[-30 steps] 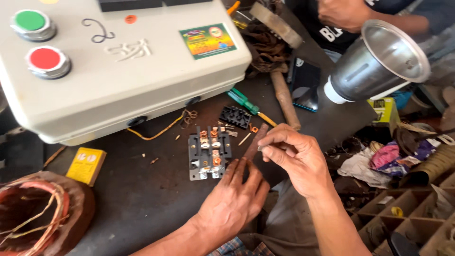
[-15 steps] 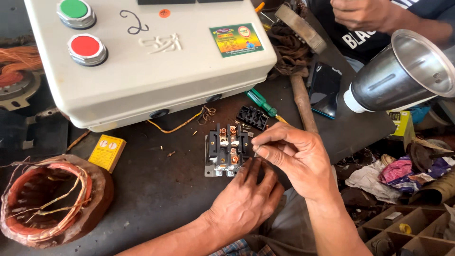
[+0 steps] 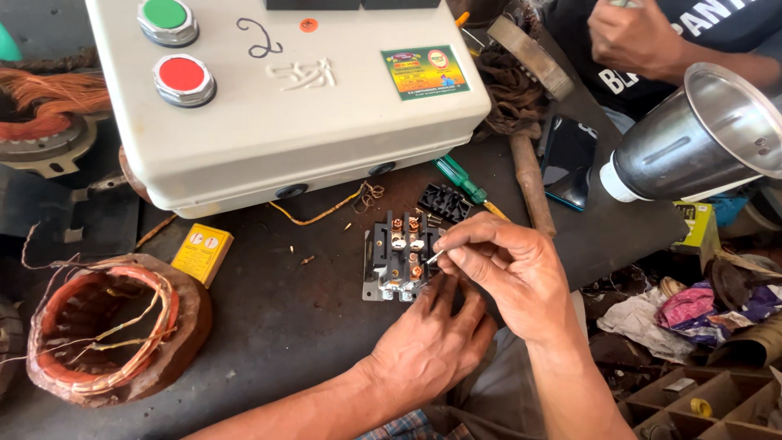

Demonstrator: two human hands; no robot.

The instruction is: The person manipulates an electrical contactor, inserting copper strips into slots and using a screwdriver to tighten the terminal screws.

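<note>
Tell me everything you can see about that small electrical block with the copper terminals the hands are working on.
The terminal block is a small dark body on a grey metal base plate, with rows of copper and silvery contacts on top. It lies flat on the dark workbench, just in front of the cream control box. The left hand steadies its near edge, while the right hand pinches a thin metal piece against its right side.

Cream control box [image 3: 285,122] bears green button [image 3: 166,16], red button [image 3: 182,77]; yellow carton [image 3: 202,252].
</note>
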